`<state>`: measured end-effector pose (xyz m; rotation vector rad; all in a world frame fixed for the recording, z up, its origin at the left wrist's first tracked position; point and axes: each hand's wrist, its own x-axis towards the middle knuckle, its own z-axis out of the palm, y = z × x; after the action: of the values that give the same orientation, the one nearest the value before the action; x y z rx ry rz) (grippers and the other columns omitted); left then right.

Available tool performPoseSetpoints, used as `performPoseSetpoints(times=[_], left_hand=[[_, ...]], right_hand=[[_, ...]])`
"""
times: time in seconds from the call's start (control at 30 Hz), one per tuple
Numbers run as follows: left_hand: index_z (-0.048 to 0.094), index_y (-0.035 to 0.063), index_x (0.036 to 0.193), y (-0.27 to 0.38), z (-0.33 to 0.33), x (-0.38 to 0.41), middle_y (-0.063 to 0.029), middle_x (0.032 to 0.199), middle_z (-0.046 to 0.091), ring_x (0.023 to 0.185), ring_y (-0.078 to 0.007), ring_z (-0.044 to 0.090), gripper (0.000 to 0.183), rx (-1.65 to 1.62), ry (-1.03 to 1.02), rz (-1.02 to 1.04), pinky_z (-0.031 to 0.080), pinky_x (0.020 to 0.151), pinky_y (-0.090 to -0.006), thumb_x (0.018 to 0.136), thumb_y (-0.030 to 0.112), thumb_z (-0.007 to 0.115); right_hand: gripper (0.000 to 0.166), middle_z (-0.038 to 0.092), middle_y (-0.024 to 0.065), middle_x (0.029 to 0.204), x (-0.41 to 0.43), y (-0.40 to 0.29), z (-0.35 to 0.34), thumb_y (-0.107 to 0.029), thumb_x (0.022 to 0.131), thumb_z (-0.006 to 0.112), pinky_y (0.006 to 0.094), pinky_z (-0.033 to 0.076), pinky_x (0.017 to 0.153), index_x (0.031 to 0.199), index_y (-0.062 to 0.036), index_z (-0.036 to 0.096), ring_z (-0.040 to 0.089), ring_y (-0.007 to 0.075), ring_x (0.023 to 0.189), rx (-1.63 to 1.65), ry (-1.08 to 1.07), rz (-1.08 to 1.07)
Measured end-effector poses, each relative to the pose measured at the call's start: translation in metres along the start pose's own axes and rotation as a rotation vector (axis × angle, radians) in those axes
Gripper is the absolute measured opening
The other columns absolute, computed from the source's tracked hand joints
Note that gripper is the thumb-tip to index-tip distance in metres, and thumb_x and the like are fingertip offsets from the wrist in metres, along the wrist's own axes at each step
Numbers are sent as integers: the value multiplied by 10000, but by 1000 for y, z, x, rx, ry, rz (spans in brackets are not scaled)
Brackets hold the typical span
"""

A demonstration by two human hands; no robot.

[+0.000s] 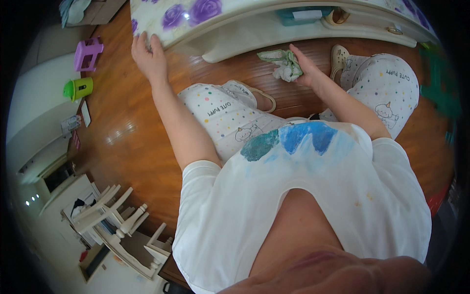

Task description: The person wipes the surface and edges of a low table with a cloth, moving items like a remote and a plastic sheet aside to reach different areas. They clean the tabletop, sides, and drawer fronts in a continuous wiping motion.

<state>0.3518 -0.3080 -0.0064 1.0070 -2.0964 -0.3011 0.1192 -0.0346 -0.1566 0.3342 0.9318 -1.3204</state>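
Observation:
My right hand (pixel 305 70) holds a crumpled white cloth with green edging (pixel 288 70), low over the wooden floor and in front of the cream coffee table (pixel 253 46). Part of the cloth hangs out to the left of my fingers. At the table's left corner, my left hand (pixel 149 57) rests with its fingers spread against the edge of the top. It holds nothing. Purple roses are printed on the glossy tabletop cover (pixel 231 9).
A teal box (pixel 303 15) sits in the table's open shelf, beside a drawer with a knob (pixel 395 30). At left stand a purple stool (pixel 88 54) and a lime-green bin (pixel 81 89). White chairs (pixel 110 205) are at lower left. Green plastic furniture (pixel 438 82) is at right.

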Motion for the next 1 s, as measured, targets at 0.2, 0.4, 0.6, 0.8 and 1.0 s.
performPoseSetpoints(times=[0.2,0.4,0.6,0.8,1.0], left_hand=[[589,-6,1159,-1,-1,5,-213,1255,509,1205,-344,429,394,77,-7,8,340,1014,-424,869,260,609],[578,67,1198,-3,-2,14,-224,1315,394,1200,-387,381,440,172,-94,-80,334,1003,-470,845,327,611],[598,-12,1095,12,-6,8,-164,1176,527,1150,-276,465,280,-241,178,172,391,966,-382,842,98,637],[594,-21,1113,109,-7,-24,-106,1086,637,1035,-165,590,215,-886,-621,-5,495,847,-307,907,31,562],[488,56,1329,157,19,-22,-137,1153,600,1050,-213,584,605,-979,-1260,10,495,841,-324,805,248,722]], right_hand=[[564,627,142,1103,6,36,-2,-532,940,467,443,527,837,1221,-48,539,629,303,969,102,56,0],[654,615,113,1159,-2,62,-6,-625,912,420,433,505,856,1245,-75,537,619,283,996,285,50,-118],[746,573,131,1215,-22,67,13,-685,873,430,434,482,907,1292,-73,505,578,301,1083,411,-32,-313],[770,507,145,1327,-73,26,47,-653,887,445,436,446,972,1369,-54,420,539,291,1153,366,-76,-550],[529,586,149,1244,-128,-4,104,-526,887,565,455,405,1009,1243,-135,546,497,286,1214,116,-531,-682]])
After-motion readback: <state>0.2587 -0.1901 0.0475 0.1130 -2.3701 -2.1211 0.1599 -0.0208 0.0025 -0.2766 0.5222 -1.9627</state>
